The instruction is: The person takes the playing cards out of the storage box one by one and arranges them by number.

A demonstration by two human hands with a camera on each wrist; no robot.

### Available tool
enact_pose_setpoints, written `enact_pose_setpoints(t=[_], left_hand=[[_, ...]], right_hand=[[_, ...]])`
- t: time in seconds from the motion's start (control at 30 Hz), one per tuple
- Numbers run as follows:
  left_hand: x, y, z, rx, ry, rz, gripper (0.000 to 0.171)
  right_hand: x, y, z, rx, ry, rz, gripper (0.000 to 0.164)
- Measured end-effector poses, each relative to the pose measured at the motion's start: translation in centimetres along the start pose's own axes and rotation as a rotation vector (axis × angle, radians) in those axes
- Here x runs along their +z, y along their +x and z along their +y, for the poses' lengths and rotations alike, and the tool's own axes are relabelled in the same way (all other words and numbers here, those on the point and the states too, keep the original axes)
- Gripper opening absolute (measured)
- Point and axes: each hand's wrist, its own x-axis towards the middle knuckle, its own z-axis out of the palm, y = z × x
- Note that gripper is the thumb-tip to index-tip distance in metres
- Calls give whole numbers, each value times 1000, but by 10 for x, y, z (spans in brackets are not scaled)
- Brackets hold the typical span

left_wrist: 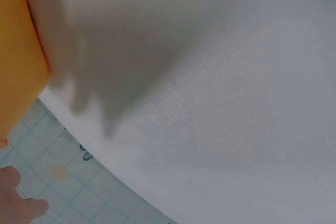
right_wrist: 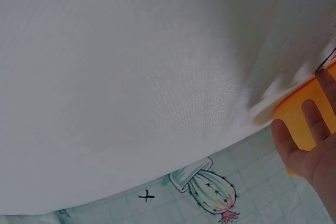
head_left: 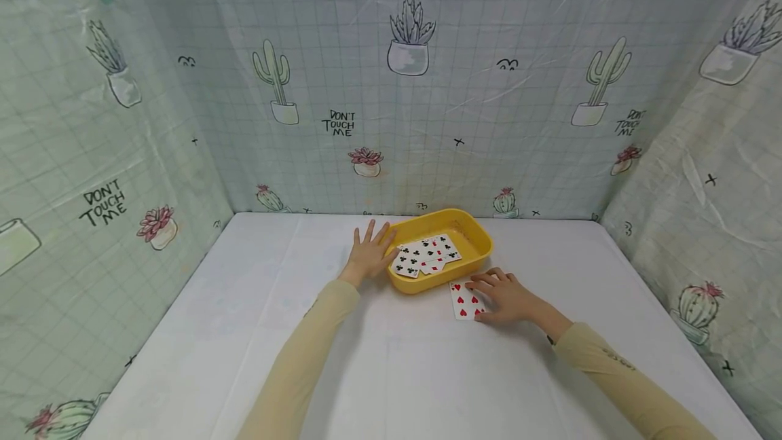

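Observation:
A yellow rectangular tub (head_left: 473,265) stands near the back of the table with several playing cards (head_left: 427,253) lying face up in it. My left hand (head_left: 368,255) has its fingers spread at the tub's left end, thumb over the rim. In the left wrist view only a few of its fingertips (left_wrist: 31,208) show. In front of the tub is a playing card with red hearts (head_left: 462,303). My right hand (head_left: 506,296) holds it between the thumb at its near edge and a finger at its far edge. Part of the card is hidden under that hand.
The table (head_left: 415,386) is covered with a white cloth. Behind it and along both sides hangs a curtain (head_left: 452,107) printed with cacti and a grid. The table's back edge runs close behind the tub.

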Motion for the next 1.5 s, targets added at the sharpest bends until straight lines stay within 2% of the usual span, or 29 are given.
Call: enact_pose_setpoints(t=[0.43, 0.6, 0.73, 0.87, 1.03, 1.5], left_hand=[[-1, -1, 1, 8, 6, 18, 54], [-2, -1, 1, 7, 7, 19, 54], [-1, -1, 1, 7, 1, 23, 54], [-1, -1, 1, 9, 2, 24, 54], [-2, -2, 1, 5, 5, 24, 54], [-2, -2, 1, 11, 4, 20, 54]], right_hand=[[-3, -4, 3, -14, -16, 34, 69], [-12, -7, 5, -33, 0, 122, 67], [-21, -6, 7, -43, 22, 197, 58], [-31, -2, 6, -64, 50, 271, 46], [-45, 6, 3, -90, 54, 344, 41], [-54, 36, 5, -50, 42, 314, 44]])
